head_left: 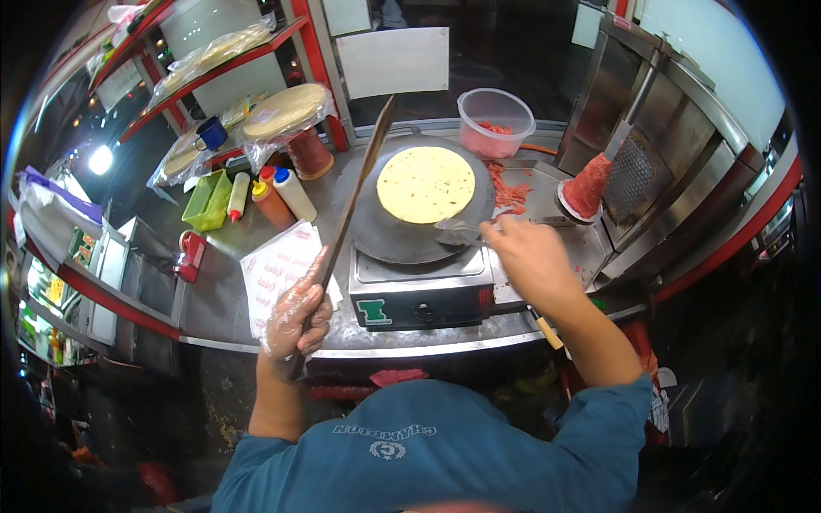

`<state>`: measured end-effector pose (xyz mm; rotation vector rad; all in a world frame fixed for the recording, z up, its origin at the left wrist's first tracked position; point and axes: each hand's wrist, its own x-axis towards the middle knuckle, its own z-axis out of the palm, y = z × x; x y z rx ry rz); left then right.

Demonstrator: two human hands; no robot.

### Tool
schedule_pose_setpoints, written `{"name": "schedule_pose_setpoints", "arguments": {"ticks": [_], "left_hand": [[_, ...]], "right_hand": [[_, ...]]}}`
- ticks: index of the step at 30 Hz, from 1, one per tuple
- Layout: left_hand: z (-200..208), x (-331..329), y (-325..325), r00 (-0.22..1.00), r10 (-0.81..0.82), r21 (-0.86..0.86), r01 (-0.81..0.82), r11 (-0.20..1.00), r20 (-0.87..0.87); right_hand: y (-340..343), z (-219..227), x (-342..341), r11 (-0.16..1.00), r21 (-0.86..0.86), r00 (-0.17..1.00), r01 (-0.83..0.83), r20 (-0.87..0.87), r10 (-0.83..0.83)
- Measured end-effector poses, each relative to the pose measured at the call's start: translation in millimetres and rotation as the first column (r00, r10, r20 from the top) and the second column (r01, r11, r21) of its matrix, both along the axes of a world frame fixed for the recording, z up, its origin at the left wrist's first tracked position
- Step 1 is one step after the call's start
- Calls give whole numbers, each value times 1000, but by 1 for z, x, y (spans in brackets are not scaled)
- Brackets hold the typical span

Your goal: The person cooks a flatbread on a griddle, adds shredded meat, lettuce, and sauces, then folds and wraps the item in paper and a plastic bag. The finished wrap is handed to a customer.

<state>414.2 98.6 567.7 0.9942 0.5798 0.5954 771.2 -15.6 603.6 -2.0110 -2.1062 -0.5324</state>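
Observation:
My left hand (297, 318), in a clear plastic glove, is closed around the lower part of a long, narrow brown blade-like tool (352, 201). The tool slants up past the left side of the round dark griddle (385, 244). On that griddle lies a round yellowish flatbread (425, 184) with brown flecks. My bare right hand (532, 256) is closed on a metal utensil (460, 229) that looks like tongs. Its end reaches the griddle just below the flatbread's lower right edge. Shredded reddish meat (510, 190) sits on the metal tray right of the griddle.
A reddish meat cone (587, 190) stands on a spit before the upright grill (641, 171). Behind the griddle is a clear tub (496, 124). Sauce bottles (272, 205), a green basket (208, 202) and printed papers (278, 274) lie left. A wooden-handled tool (546, 329) sticks out at the front edge.

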Motion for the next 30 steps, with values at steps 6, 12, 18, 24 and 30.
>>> {"name": "schedule_pose_setpoints", "arguments": {"ticks": [6,12,18,24,30], "left_hand": [[-18,-74,-1,990,121,0,-121,993,-69],[-57,-147,-16,972,200,-107,-214,971,-126],[-85,-182,-26,969,215,-183,-235,955,-122],[-60,-156,18,992,122,-117,-125,985,-29],[-28,-135,33,997,65,-61,-61,996,51]], "right_hand": [[119,-37,5,982,84,938,169,-318,-134],[95,39,56,961,-61,870,270,-413,-270],[26,42,-27,974,-144,978,174,140,-154],[103,-54,-42,997,-4,993,81,-90,-81],[143,72,27,942,-179,692,284,-642,-331]]}}
